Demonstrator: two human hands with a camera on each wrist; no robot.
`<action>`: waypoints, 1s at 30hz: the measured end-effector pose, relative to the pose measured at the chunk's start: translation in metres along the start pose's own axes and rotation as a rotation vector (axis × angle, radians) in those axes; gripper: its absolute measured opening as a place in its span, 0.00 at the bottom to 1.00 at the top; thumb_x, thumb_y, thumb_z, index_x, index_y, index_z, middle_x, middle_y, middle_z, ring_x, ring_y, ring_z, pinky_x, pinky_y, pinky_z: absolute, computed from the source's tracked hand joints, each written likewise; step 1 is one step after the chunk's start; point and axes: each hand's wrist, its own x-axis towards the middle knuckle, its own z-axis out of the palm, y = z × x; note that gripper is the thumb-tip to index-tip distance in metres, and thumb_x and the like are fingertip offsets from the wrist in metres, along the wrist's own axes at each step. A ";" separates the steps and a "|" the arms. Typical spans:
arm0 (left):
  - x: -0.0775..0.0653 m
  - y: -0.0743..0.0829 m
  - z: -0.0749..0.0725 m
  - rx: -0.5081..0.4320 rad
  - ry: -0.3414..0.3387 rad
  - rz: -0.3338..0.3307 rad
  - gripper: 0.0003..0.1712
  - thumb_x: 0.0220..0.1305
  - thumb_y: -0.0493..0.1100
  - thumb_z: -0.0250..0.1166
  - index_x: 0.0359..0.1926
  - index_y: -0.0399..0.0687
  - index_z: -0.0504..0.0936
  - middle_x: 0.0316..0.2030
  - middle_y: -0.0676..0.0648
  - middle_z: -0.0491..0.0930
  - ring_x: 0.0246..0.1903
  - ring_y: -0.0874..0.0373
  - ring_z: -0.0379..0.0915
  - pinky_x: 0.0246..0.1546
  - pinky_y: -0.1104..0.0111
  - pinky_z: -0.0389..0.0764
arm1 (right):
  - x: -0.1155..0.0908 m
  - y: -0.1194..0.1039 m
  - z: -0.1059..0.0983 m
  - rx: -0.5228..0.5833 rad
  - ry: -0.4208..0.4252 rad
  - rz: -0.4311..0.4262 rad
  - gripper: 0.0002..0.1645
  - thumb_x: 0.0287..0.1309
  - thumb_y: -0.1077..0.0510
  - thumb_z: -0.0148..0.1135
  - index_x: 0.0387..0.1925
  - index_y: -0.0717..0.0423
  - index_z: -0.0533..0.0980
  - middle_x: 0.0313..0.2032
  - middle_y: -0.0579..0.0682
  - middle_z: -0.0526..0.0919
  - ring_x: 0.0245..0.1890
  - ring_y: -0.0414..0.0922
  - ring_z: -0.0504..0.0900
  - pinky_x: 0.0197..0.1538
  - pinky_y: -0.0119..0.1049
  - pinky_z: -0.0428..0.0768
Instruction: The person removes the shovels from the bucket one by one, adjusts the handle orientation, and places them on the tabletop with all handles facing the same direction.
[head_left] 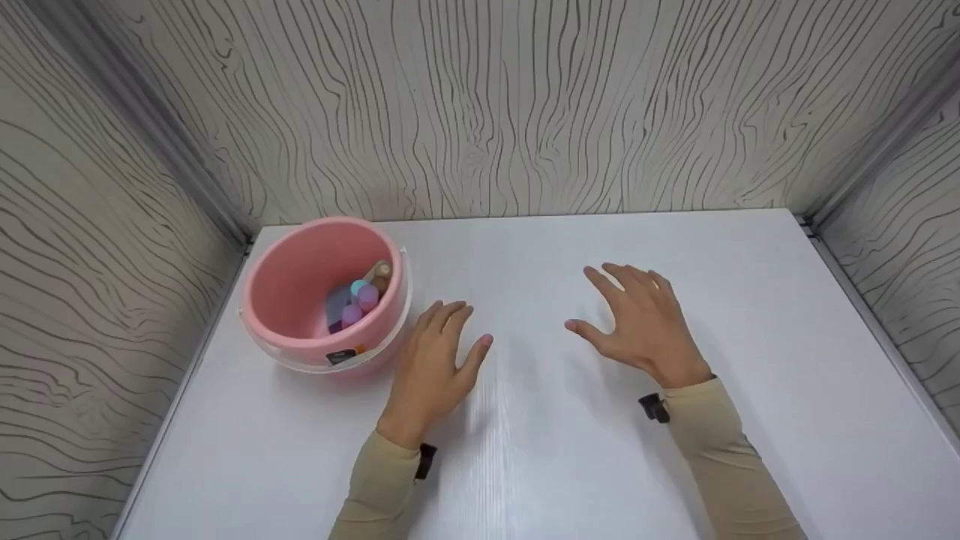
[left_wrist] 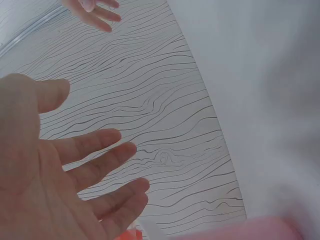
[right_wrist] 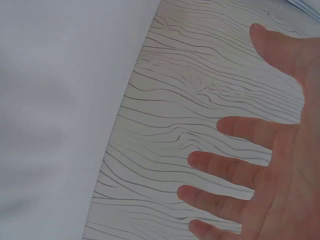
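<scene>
A pink bucket (head_left: 322, 225) with a clear handle stands at the left of the white table. Inside it lie several small things: purple balls (head_left: 367, 297), a teal ball (head_left: 358, 288), a tan piece (head_left: 383, 270) and a bluish-grey item whose kind I cannot tell. My left hand (head_left: 431, 367) is just right of the bucket, fingers spread and holding nothing. Over the table's right half hovers my right hand (head_left: 645, 322), its fingers spread and relaxed with nothing in them. Both wrist views show bare palms, the left hand (left_wrist: 65, 170) and the right hand (right_wrist: 270, 155).
The white table (head_left: 525, 465) is bounded by wood-patterned panels (head_left: 480, 105) at the back and both sides. Grey metal posts (head_left: 150, 112) stand in the corners. Black clips (head_left: 654, 408) are on both sleeves.
</scene>
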 end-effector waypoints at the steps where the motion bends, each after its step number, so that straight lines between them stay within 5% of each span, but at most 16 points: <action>1: -0.001 0.002 -0.004 -0.016 0.014 0.015 0.31 0.78 0.60 0.61 0.67 0.41 0.82 0.66 0.42 0.81 0.71 0.40 0.73 0.74 0.46 0.72 | 0.004 -0.002 -0.002 -0.011 0.017 -0.024 0.49 0.63 0.27 0.66 0.74 0.53 0.75 0.70 0.62 0.78 0.69 0.66 0.75 0.72 0.67 0.67; 8: -0.003 0.004 -0.032 -0.108 0.133 0.101 0.16 0.77 0.52 0.66 0.51 0.45 0.88 0.55 0.46 0.88 0.58 0.52 0.83 0.63 0.56 0.83 | 0.036 -0.021 -0.014 -0.083 0.090 -0.205 0.37 0.67 0.35 0.69 0.65 0.55 0.81 0.60 0.60 0.86 0.57 0.63 0.85 0.59 0.62 0.82; 14: -0.002 -0.015 -0.063 -0.143 0.275 0.120 0.09 0.72 0.43 0.72 0.47 0.42 0.89 0.46 0.46 0.90 0.49 0.52 0.86 0.58 0.54 0.86 | 0.072 -0.044 -0.021 -0.086 0.034 -0.262 0.30 0.74 0.38 0.64 0.64 0.54 0.82 0.59 0.57 0.87 0.52 0.60 0.88 0.56 0.57 0.85; 24: 0.000 -0.063 -0.101 -0.011 0.438 -0.018 0.09 0.74 0.41 0.67 0.46 0.38 0.86 0.41 0.41 0.88 0.37 0.45 0.79 0.39 0.55 0.80 | 0.108 -0.077 -0.020 -0.133 0.047 -0.395 0.22 0.75 0.44 0.64 0.58 0.55 0.83 0.53 0.57 0.89 0.44 0.57 0.89 0.47 0.54 0.88; 30: 0.005 -0.097 -0.119 0.009 0.534 -0.141 0.13 0.75 0.41 0.63 0.46 0.31 0.84 0.38 0.33 0.85 0.38 0.38 0.76 0.38 0.49 0.75 | 0.127 -0.106 -0.024 -0.136 0.043 -0.446 0.20 0.76 0.46 0.63 0.57 0.55 0.83 0.51 0.55 0.89 0.41 0.55 0.89 0.45 0.51 0.88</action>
